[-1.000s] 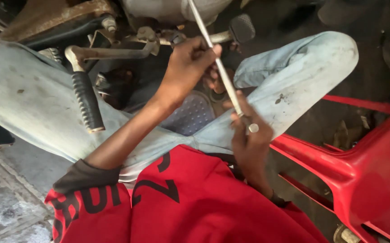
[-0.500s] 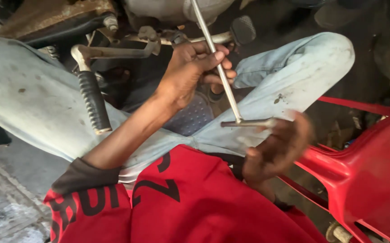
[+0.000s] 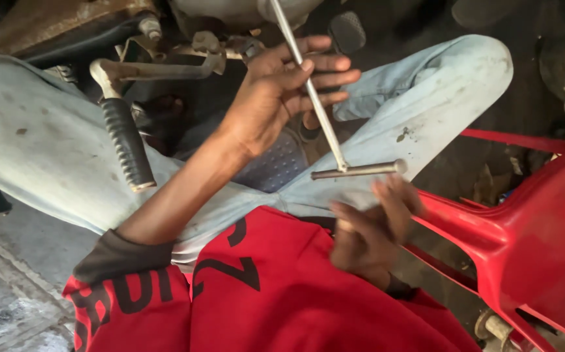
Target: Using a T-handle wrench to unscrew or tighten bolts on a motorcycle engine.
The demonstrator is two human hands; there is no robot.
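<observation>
T-wrench (image 3: 321, 124): metal shaft slanting over the lap, crossbar at its lower end. Left hand (image 3: 282, 91): fingers loosely curled about the shaft. Right hand (image 3: 370, 225): open, blurred, just below the crossbar. Footpeg (image 3: 126, 140): black rubber, left. Red chair (image 3: 530, 228): right.

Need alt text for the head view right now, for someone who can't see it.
A left hand steadies the shaft of a metal T-handle wrench that runs up into a motorcycle's underside, while the blurred right hand sits just below its crossbar. A rubber-covered foot lever and red plastic chair flank the person's jeans-clad legs.
</observation>
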